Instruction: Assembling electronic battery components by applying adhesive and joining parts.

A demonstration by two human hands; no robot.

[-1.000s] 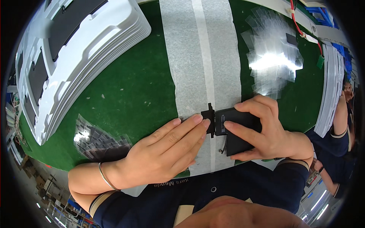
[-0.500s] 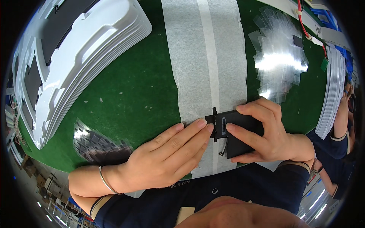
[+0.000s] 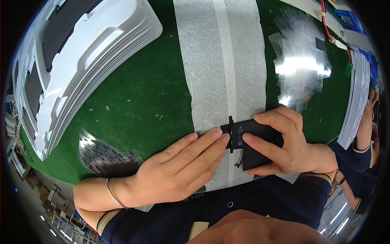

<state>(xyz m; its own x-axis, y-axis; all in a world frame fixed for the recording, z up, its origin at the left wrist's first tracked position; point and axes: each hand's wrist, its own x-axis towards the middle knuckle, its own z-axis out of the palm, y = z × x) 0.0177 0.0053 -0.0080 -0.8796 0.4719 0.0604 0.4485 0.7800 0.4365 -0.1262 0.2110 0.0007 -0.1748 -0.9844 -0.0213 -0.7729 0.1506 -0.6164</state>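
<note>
A flat black battery pack (image 3: 262, 140) with a small printed label lies on the grey-white strip in front of me. Its narrow black crosspiece (image 3: 231, 134) stands along the left side, and a short dark lead with a small connector (image 3: 238, 165) hangs at the near side. My right hand (image 3: 286, 142) grips the pack from the right, thumb and fingers spread over its face and edges. My left hand (image 3: 183, 162), palm down, has its fingertips pressed together on the small black tab left of the crosspiece. The left thumb is hidden under the hand.
Stacked white plastic frames (image 3: 107, 44) stand at the far left on the green mat (image 3: 142, 93). Clear film pieces (image 3: 300, 53) lie at the far right, black-patterned film (image 3: 105, 152) near my left forearm. White strips (image 3: 354, 101) and another person's arm (image 3: 362, 130) are at the right edge.
</note>
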